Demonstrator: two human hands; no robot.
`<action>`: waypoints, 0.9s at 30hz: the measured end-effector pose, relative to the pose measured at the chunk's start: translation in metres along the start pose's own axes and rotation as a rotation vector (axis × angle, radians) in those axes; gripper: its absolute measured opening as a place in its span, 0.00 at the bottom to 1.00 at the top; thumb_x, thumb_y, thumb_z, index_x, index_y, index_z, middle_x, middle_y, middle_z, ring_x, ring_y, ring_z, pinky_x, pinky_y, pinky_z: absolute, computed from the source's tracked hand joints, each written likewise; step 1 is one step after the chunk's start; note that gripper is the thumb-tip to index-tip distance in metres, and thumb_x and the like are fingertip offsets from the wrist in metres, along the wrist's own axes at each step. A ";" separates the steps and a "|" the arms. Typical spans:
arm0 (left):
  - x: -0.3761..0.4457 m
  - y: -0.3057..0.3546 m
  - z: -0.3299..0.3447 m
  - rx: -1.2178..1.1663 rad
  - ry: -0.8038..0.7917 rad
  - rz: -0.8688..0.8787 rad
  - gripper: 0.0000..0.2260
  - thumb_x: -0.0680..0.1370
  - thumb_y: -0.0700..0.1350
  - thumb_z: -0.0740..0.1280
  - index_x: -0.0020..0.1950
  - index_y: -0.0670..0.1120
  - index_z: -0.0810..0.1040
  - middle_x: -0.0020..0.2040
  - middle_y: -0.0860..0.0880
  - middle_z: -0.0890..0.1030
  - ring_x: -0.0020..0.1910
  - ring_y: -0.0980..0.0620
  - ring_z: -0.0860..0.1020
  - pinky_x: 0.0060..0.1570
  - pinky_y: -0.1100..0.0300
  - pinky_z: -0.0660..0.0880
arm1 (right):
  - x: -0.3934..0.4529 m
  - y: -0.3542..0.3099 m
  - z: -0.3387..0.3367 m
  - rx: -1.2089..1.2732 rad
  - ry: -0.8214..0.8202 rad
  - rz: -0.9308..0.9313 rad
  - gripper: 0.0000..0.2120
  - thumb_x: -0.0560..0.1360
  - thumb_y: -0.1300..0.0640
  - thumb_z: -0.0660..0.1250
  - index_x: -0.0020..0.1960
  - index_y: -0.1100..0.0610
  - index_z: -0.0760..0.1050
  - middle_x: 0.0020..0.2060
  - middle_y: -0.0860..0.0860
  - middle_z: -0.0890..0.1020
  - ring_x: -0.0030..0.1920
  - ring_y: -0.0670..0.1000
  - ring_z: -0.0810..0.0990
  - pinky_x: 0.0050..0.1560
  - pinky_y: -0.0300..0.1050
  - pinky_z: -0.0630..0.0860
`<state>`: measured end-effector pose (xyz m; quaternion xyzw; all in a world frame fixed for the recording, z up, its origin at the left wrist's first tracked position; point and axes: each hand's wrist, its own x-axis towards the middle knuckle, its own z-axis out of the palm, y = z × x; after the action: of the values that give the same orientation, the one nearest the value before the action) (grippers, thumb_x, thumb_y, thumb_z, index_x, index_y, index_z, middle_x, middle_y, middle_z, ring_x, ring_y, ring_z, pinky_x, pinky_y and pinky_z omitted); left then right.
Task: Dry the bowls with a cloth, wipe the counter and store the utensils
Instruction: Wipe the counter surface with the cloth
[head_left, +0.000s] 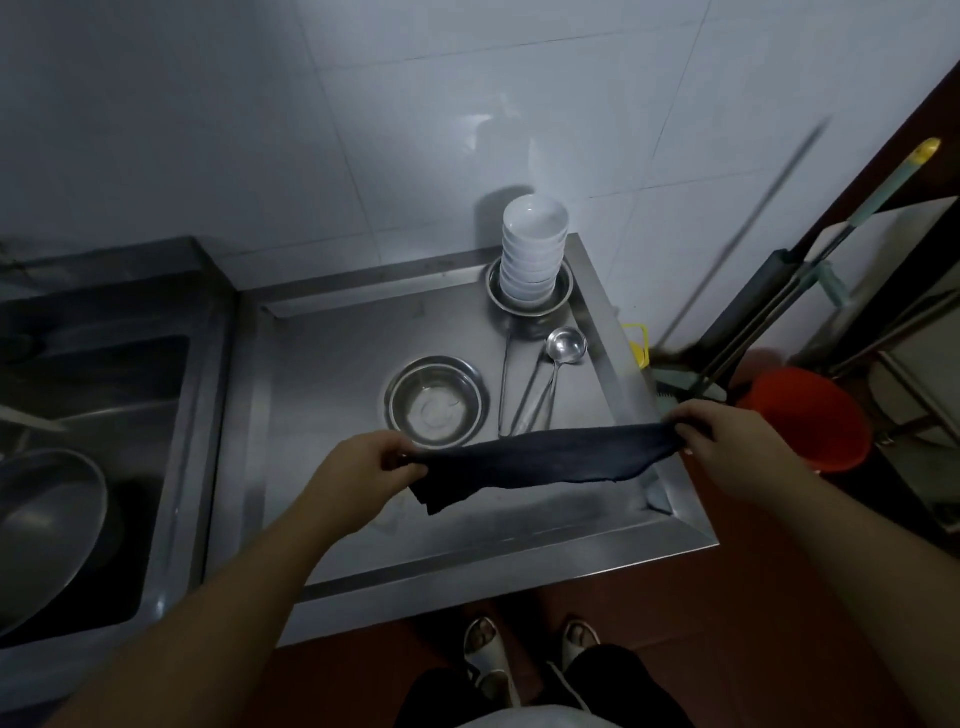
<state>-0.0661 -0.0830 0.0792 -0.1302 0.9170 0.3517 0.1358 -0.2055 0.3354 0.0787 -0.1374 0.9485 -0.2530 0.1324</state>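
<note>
Head view: left hand (371, 460) and right hand (727, 441) each pinch an end of a dark cloth (535, 460), stretched above the worktop (322, 395). Near bowl (436, 401) waits undried; careless reaching could topple the far-right bowl stack (534, 249).

No text, label, brand, number or sign can be read anywhere in the view. Every surface in sight appears plain and unmarked.
</note>
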 end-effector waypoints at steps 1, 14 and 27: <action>0.000 -0.001 0.001 0.020 -0.026 0.007 0.05 0.79 0.49 0.73 0.49 0.61 0.84 0.42 0.59 0.85 0.38 0.64 0.81 0.40 0.64 0.75 | -0.001 0.001 0.000 -0.009 -0.011 -0.005 0.11 0.81 0.65 0.68 0.58 0.53 0.85 0.47 0.44 0.83 0.48 0.46 0.79 0.50 0.41 0.69; -0.038 -0.012 0.081 -0.239 -0.421 -0.160 0.05 0.77 0.49 0.76 0.43 0.56 0.82 0.40 0.53 0.86 0.39 0.60 0.83 0.42 0.65 0.78 | -0.044 0.095 0.030 0.268 -0.433 0.227 0.18 0.82 0.65 0.64 0.44 0.44 0.83 0.40 0.52 0.86 0.41 0.49 0.84 0.43 0.47 0.80; -0.023 -0.031 0.190 -0.060 -0.284 -0.416 0.03 0.83 0.47 0.69 0.50 0.54 0.81 0.46 0.53 0.84 0.42 0.55 0.81 0.40 0.58 0.73 | -0.023 0.153 0.109 0.026 -0.446 0.164 0.16 0.83 0.60 0.63 0.47 0.38 0.75 0.43 0.42 0.82 0.42 0.40 0.78 0.41 0.35 0.70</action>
<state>-0.0046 0.0276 -0.0678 -0.2696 0.8314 0.3579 0.3286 -0.1794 0.4224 -0.0871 -0.1108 0.9003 -0.2170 0.3605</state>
